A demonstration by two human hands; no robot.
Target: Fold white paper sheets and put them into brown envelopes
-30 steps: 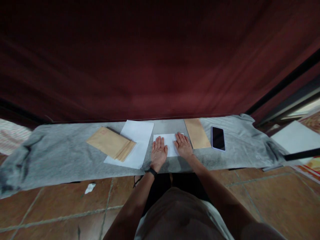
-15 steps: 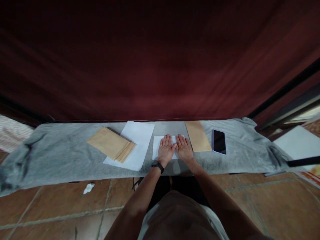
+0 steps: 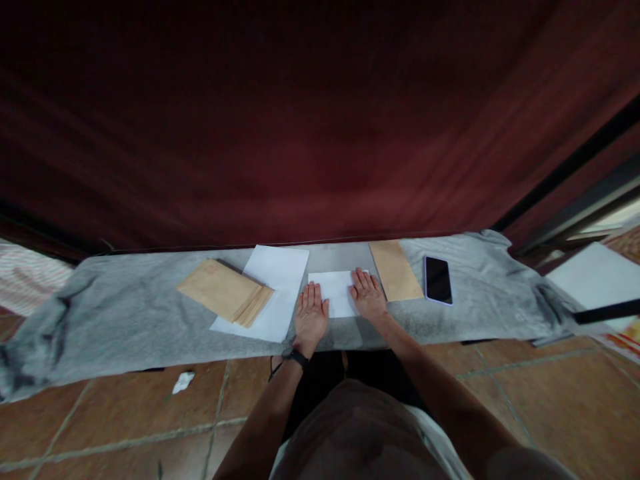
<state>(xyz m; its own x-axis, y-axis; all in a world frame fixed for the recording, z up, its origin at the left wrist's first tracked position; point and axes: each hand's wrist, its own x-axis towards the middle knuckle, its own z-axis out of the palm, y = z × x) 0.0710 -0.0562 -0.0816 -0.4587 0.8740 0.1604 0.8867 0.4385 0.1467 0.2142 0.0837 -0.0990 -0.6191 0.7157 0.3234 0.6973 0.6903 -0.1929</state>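
A folded white sheet (image 3: 337, 292) lies on the grey cloth (image 3: 130, 320) in front of me. My left hand (image 3: 311, 316) lies flat with fingers stretched out, at the sheet's left edge and mostly on the cloth. My right hand (image 3: 369, 295) presses flat on the sheet's right end, fingers spread. Neither hand holds anything. A black band sits on my left wrist.
A stack of brown envelopes (image 3: 225, 299) rests on larger white paper (image 3: 273, 287) to the left. A single brown envelope (image 3: 395, 269) and a dark phone (image 3: 437, 279) lie to the right. A dark red curtain hangs behind; tiled floor lies below.
My left hand has slid left and toward me, off the middle of the folded sheet to its left edge. My right hand stays on the right end.
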